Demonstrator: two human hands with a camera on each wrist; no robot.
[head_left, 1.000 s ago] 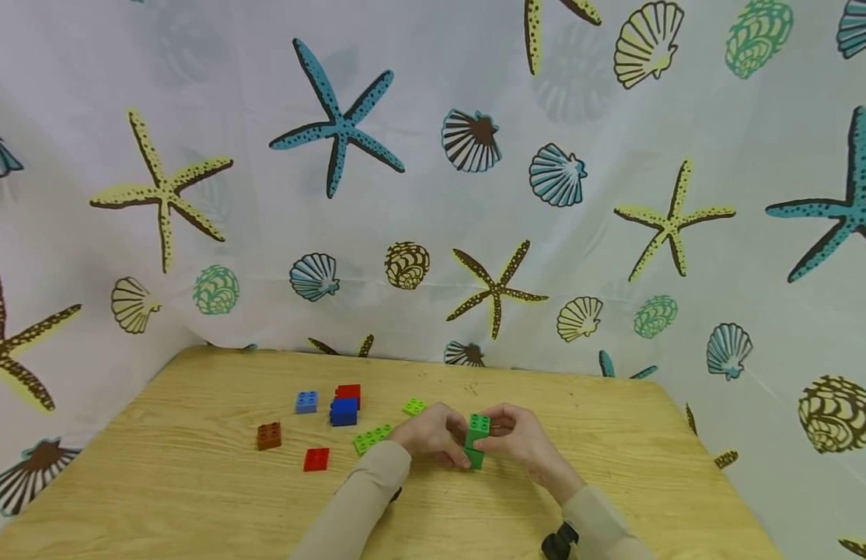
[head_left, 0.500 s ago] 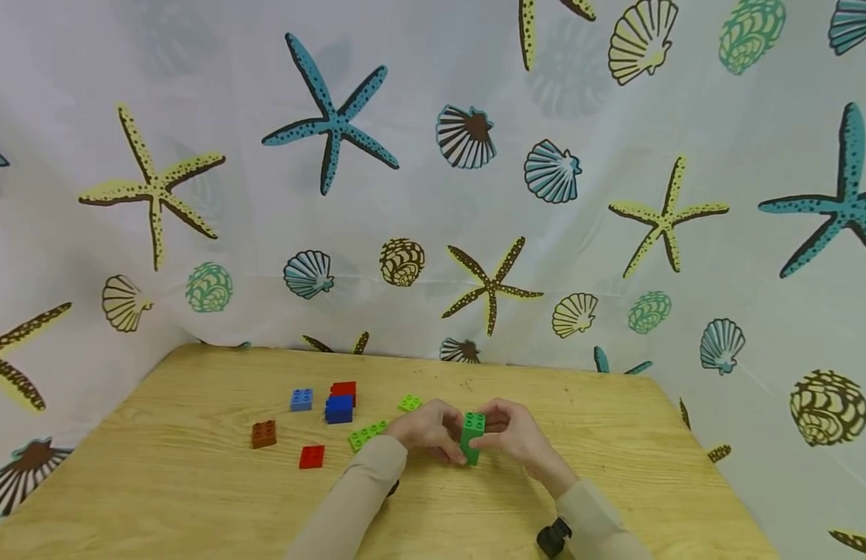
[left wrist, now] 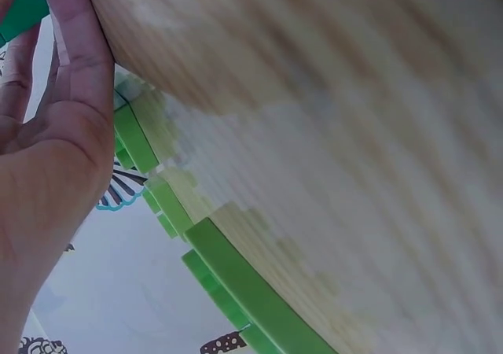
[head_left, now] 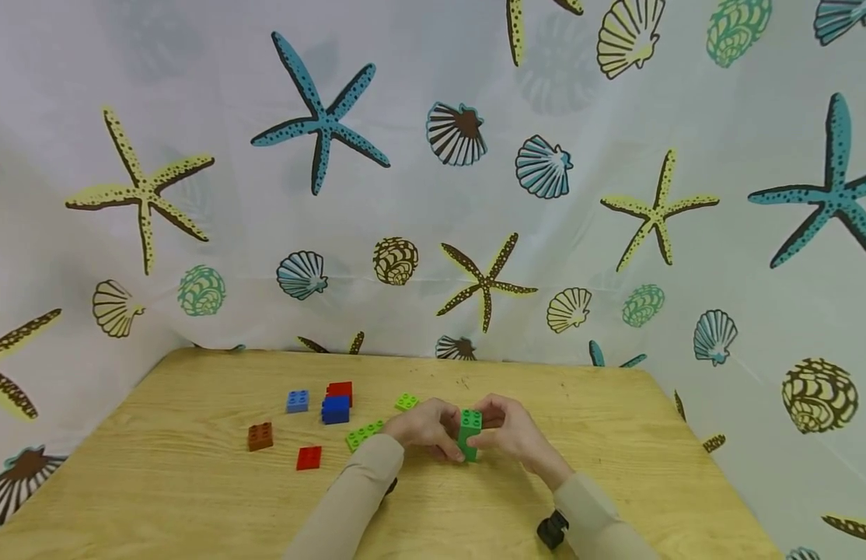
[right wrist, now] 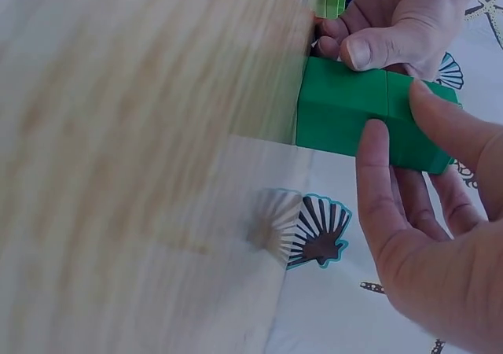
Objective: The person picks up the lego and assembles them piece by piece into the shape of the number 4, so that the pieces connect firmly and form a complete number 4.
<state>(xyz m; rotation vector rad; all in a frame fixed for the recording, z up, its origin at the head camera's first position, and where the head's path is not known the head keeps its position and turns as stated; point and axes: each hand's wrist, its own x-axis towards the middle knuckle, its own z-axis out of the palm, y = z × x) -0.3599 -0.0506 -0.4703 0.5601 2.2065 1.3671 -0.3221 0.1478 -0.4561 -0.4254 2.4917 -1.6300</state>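
Two green toy building bricks stand stacked upright on the wooden table, between my hands in the head view. The upper brick [head_left: 469, 422] sits flush on the lower brick [right wrist: 338, 94], with only a thin seam between them in the right wrist view. My left hand [head_left: 427, 429] grips the lower brick low down, its thumb on the near side. Thumb and fingers of my right hand [head_left: 515, 435] pinch the upper brick from the right. Only a green corner of the stack shows in the left wrist view, beside the left hand's fingers.
Left of my hands lie a long lime brick [head_left: 363, 437], a small lime brick [head_left: 406, 402], a dark blue brick [head_left: 336, 410], a red brick [head_left: 340, 390], a light blue brick [head_left: 298, 400], a brown brick [head_left: 260, 436] and a flat red piece [head_left: 309, 458]. A patterned curtain [head_left: 377, 179] hangs behind the table [head_left: 195, 482].
The upper green brick was slightly out of line with the lower one a second ago; it now lines up with it. Both hands keep their grip, and the head view has shifted slightly.
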